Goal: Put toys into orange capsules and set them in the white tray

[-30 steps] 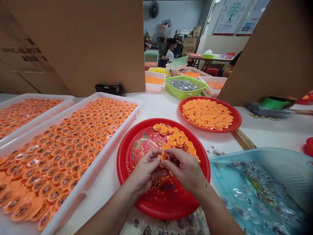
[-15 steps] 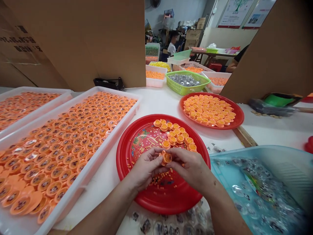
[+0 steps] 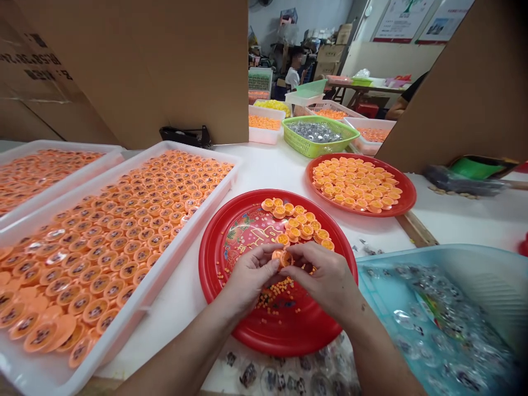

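My left hand (image 3: 249, 278) and my right hand (image 3: 324, 278) meet over the near red plate (image 3: 218, 258), fingers pinched together on one small orange cap (image 3: 282, 257). Tiny orange beads (image 3: 274, 291) lie scattered on the plate under my hands. A cluster of filled orange caps (image 3: 299, 223) sits on the plate's far side, just beyond my fingertips.
A white tray (image 3: 177, 247) full of orange caps lies to the left, a second white tray (image 3: 61, 151) beyond it. A second red plate (image 3: 406, 195) of caps sits far right. A blue bin (image 3: 474, 269) of clear pieces is near right. Cardboard screens stand behind; a green basket (image 3: 313, 146) lies beyond.
Both hands stay together on the orange cap and have turned it between the fingers. The view has shifted slightly, so everything sits a little higher and to the right.
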`<state>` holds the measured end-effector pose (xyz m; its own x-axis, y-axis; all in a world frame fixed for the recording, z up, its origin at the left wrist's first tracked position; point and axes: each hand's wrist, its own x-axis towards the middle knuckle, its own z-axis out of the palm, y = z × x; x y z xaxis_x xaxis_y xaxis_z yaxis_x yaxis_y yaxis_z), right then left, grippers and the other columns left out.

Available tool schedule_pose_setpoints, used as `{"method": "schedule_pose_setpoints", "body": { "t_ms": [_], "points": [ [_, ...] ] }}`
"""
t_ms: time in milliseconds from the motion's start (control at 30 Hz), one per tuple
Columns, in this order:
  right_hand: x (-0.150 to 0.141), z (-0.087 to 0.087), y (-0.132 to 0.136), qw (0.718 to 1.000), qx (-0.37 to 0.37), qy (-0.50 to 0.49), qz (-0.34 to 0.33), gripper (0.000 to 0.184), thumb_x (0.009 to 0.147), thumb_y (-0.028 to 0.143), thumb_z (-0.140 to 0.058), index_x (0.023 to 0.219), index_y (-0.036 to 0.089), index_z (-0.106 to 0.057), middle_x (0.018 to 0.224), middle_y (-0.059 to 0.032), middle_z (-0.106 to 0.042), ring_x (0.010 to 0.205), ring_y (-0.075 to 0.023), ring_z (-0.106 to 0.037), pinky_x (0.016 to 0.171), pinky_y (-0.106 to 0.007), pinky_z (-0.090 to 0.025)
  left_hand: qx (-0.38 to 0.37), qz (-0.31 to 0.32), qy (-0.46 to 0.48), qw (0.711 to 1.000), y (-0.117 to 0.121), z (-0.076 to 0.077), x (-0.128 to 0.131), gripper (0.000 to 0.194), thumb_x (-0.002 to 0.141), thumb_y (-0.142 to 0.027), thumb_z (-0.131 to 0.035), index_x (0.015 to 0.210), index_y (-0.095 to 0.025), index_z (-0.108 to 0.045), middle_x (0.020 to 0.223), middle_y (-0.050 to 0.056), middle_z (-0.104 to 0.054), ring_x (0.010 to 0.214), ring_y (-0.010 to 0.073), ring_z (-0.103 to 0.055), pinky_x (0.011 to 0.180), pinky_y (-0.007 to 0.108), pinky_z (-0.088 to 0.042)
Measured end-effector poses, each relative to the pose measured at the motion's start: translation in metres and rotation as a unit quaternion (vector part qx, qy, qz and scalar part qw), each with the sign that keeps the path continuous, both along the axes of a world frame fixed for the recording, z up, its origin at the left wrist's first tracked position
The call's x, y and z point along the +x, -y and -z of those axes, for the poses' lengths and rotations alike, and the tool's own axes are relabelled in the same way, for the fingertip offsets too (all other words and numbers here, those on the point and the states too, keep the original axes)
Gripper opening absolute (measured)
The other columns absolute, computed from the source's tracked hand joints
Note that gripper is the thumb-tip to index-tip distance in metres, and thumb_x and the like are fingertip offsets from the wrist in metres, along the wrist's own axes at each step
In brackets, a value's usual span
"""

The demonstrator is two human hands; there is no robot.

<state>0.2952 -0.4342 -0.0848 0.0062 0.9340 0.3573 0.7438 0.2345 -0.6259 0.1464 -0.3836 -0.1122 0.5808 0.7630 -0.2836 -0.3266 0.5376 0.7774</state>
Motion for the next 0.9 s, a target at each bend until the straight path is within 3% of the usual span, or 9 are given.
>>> {"method": "schedule_pose_setpoints", "body": {
  "t_ms": [267,433,533,667,900],
  "points": [
    [-0.002,0.001,-0.001,1.0,0.006,0.02,-0.009,0.011,0.079,0.015,-0.061,0.089,0.019,-0.063,0.079,-0.0029,-0.063,0.071,-0.017,-0.059,0.064,-0.029,-0.047,0.112,-0.033,-0.032,0.993,0.006,0.002,0.003,0.03,0.074,-0.026,-0.068,0.102,-0.016,-0.061,0.096,0.005,-0.067,0.091,0.0163,-0.062,0.082,0.028,-0.051],
    [-0.006,0.006,-0.001,0.998,0.026,0.061,0.008,0.01,0.083,0.016,-0.054,0.088,0.019,-0.061,0.08,-0.0058,-0.062,0.072,-0.0188,-0.059,0.065,-0.03,-0.048,0.142,-0.007,-0.046,0.989,0.01,0.002,0.003,0.033,0.083,-0.03,-0.057,0.113,-0.017,-0.054,0.108,0.008,-0.064,0.102,0.02,-0.06,0.088,0.032,-0.048],
    [-0.008,0.011,-0.001,0.996,0.033,0.086,0.02,0.013,0.081,0.012,-0.05,0.086,0.019,-0.059,0.077,-0.0058,-0.061,0.071,-0.0191,-0.059,0.064,-0.029,-0.047,0.145,-0.005,-0.067,0.987,0.01,0.002,0.003,0.035,0.08,-0.025,-0.062,0.113,-0.016,-0.051,0.109,0.009,-0.063,0.103,0.0193,-0.059,0.089,0.03,-0.046],
    [-0.009,0.01,-0.003,0.998,0.028,0.055,0.02,0.006,0.078,0.013,-0.056,0.079,0.018,-0.058,0.073,-0.004,-0.059,0.068,-0.0182,-0.058,0.061,-0.028,-0.045,0.144,-0.013,-0.087,0.986,0.006,0.001,0.002,0.023,0.081,-0.025,-0.061,0.099,-0.014,-0.052,0.097,0.008,-0.065,0.091,0.0166,-0.062,0.079,0.026,-0.048],
    [-0.007,0.001,-0.001,0.999,0.052,0.012,0.008,0.011,0.08,0.017,-0.062,0.091,0.017,-0.061,0.079,-0.0037,-0.063,0.071,-0.0178,-0.059,0.064,-0.029,-0.046,0.125,0.008,-0.015,0.992,0.0,-0.003,-0.004,0.028,0.079,-0.03,-0.064,0.103,-0.016,-0.056,0.101,0.006,-0.064,0.093,0.0165,-0.06,0.082,0.028,-0.049]
  ]
}}
